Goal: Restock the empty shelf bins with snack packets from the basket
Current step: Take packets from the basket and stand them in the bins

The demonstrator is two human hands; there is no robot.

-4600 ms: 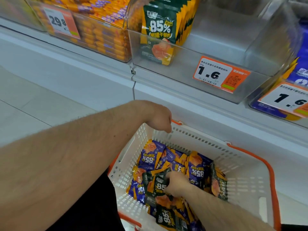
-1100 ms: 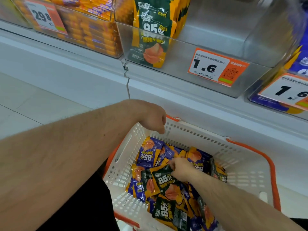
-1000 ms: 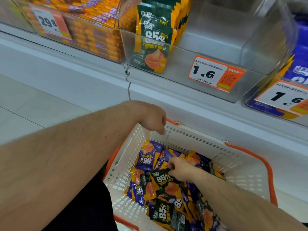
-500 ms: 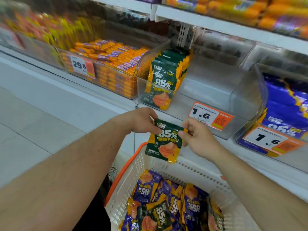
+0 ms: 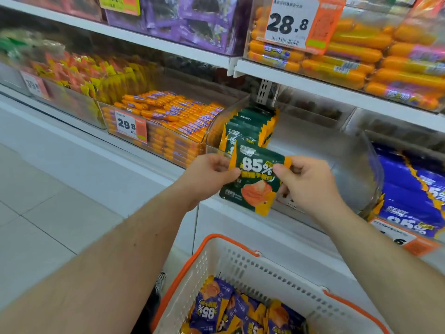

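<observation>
A dark green and orange snack packet (image 5: pixel 252 186) marked 85% hangs upright in front of the clear shelf bin (image 5: pixel 337 165). My left hand (image 5: pixel 207 177) pinches its left edge and my right hand (image 5: pixel 305 182) pinches its right edge. Inside the bin's left part stands a row of matching green packets (image 5: pixel 250 126); the bin's right part is bare. Below, the white basket (image 5: pixel 240 263) with orange rim holds several purple and orange packets (image 5: pixel 228 312).
A bin of orange sausage sticks (image 5: pixel 168 121) with a 29.8 tag sits left of the clear bin. Blue 85% packets (image 5: pixel 414 194) fill the bin to the right. An upper shelf (image 5: pixel 337 88) with sausages overhangs. Tiled floor (image 5: pixel 36 213) lies at the left.
My right hand picked a green packet out of the basket and lifted it; my left hand left the basket rim and took its other edge. Both hands have risen to the bin's front.
</observation>
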